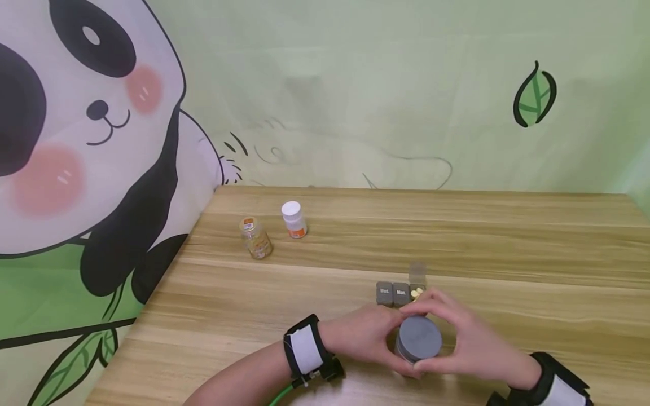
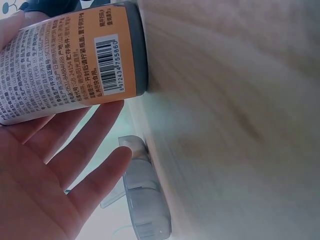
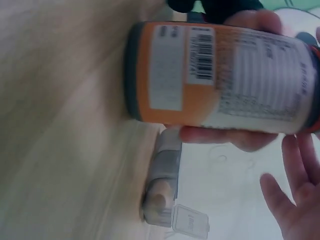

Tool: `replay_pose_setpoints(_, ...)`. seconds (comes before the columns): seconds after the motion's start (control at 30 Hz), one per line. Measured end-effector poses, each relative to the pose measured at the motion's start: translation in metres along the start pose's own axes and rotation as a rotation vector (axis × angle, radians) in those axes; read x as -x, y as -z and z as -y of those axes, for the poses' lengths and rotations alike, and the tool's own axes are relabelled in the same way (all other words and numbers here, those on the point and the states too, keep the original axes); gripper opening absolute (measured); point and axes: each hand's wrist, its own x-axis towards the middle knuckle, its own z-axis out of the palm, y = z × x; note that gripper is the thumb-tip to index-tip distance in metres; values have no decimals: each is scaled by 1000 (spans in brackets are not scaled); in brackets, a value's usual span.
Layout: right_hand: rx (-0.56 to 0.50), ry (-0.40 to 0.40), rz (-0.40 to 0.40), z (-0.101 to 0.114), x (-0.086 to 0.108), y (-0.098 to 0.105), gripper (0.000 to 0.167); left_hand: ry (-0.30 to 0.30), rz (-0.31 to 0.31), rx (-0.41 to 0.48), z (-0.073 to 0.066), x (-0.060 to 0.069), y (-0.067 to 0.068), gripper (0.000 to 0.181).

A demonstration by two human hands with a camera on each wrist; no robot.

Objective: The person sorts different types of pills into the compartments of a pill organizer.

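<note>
Upright on the table stands a pill bottle (image 1: 419,338) with a dark grey cap, seen from above in the head view. Its orange and white printed label (image 2: 75,57) fills much of the left wrist view. My left hand (image 1: 360,335) holds the bottle's body from the left. From the right, my right hand (image 1: 477,344) grips around the cap with thumb and fingers. Just behind the bottle lies a grey pill organizer (image 1: 392,294). Its rightmost visible compartment has its clear lid (image 3: 190,221) raised, with pale yellow tablets (image 1: 417,294) inside. My hands partly hide the organizer.
Farther back on the left are a clear jar (image 1: 257,241) with a yellowish lid and a small white bottle (image 1: 294,220) with an orange label. A printed green panda backdrop (image 1: 355,101) rises behind the wooden table (image 1: 508,237). Bands with cameras wrap both wrists.
</note>
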Motion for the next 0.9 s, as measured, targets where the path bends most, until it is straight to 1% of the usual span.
replay_pose_setpoints(0.1,70,35,-34,1,-2,-5,70,-2,-5,-43,0,0,1,51)
replay_pose_setpoints(0.17,82,60,-44,2,-3,-9,73,-4,-9,-53,1,0,1,56)
replay_pose_setpoints(0.2,68,64,-39,3,-2,-10,75,-5,-9,-53,1,0,1,58)
replay_pose_setpoints(0.3,-68,45,-1,5,0,-10,80,-15,-6,-26,1,0,0,61)
replay_pose_setpoints(0.37,-186,22,32,5,3,-8,82,-21,-5,-22,0,-1,0,59)
replay_pose_setpoints(0.43,-280,31,51,5,6,-5,80,-25,-3,-14,0,-2,-1,54)
replay_pose_setpoints(0.5,-323,47,58,3,7,-2,78,-17,-6,-9,-1,-1,-1,54)
replay_pose_setpoints(0.53,-328,47,54,3,8,-1,77,-12,-9,-7,-1,-1,-1,54)
replay_pose_setpoints(0.6,-304,33,31,3,8,1,76,-1,-13,7,-1,-1,-1,55)
replay_pose_setpoints(0.67,-231,-7,-5,4,7,0,76,3,-17,8,-2,0,-1,55)
replay_pose_setpoints(0.8,-22,-48,-70,8,2,-5,77,-15,-17,5,-2,0,0,50)
replay_pose_setpoints(0.87,70,-50,-91,10,-1,-10,77,-25,-18,-9,-1,-1,1,46)
replay_pose_setpoints(0.9,106,-34,-100,11,-2,-12,78,-28,-18,-11,-1,-1,1,45)
